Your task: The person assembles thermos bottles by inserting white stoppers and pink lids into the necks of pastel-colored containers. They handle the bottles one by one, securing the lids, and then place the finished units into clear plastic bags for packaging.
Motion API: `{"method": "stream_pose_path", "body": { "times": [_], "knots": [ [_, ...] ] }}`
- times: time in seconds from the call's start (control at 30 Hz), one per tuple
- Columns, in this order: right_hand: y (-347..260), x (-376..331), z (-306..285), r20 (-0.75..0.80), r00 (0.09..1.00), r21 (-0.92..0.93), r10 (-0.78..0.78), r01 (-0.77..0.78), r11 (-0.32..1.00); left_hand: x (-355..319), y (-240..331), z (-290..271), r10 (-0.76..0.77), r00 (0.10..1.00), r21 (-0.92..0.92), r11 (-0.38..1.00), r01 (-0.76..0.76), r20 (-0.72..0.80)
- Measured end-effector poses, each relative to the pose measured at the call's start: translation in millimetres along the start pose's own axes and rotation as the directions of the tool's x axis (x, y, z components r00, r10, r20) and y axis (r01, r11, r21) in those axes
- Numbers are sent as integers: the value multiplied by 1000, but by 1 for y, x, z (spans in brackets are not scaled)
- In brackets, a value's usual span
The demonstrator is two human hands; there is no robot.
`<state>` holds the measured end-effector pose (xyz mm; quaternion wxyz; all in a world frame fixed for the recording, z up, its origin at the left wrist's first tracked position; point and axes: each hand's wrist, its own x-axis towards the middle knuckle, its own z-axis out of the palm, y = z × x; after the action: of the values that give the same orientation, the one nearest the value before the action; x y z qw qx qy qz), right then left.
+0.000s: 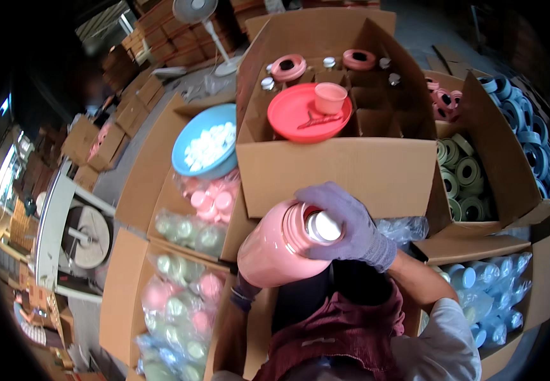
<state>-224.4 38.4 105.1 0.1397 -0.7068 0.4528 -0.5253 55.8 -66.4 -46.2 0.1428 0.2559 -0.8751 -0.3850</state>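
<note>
A glossy pink bottle (268, 247) is tilted in front of me, its open neck up and to the right. My left hand (244, 296), in a dark glove, holds it from below; most of those fingers are hidden behind it. At the mouth, my right hand (357, 225) in a grey-purple glove closes round a shiny white-silver cap (324, 227). The cap sits partly within the pink neck; how deep it goes is hidden. Beyond my hands, a red plate (287, 120) bears a pink cup (330, 98) and a small red strip, resting on a divided carton (332, 174).
Pink rings (288, 67) and silver-topped pieces stand in the carton's compartments. At left, a blue basin (186, 152) of white pieces rests above bagged pink and green parts. Open boxes at right contain green rings (468, 171) and bagged blue parts (490, 286). A fan (224, 66) stands far back.
</note>
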Motion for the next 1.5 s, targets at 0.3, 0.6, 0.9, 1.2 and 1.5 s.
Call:
{"method": "stream_pose_path", "body": {
  "times": [0.3, 0.6, 0.9, 1.2, 1.5],
  "knots": [
    [-8, 49, -47, -372, 921, -68, 118, -154, 986, 95, 15, -21, 149, 953, -111, 986, -124, 265],
    [11, 67, -35, -111, 994, 2, 21, -21, 1000, 97, 16, 3, 109, 979, -159, 984, -82, 172],
    [38, -29, -29, -262, 964, 246, 43, 24, 969, 140, 16, -34, 189, 959, -21, 982, -188, 211],
    [41, -159, -39, 94, 939, 23, 332, -335, 942, 154, 128, -61, 202, 869, 459, 782, -421, 452],
    [138, -8, -145, -380, 921, -429, -79, -100, 898, 158, 120, 20, 175, 796, 413, 779, -472, 580]
  ]
}}
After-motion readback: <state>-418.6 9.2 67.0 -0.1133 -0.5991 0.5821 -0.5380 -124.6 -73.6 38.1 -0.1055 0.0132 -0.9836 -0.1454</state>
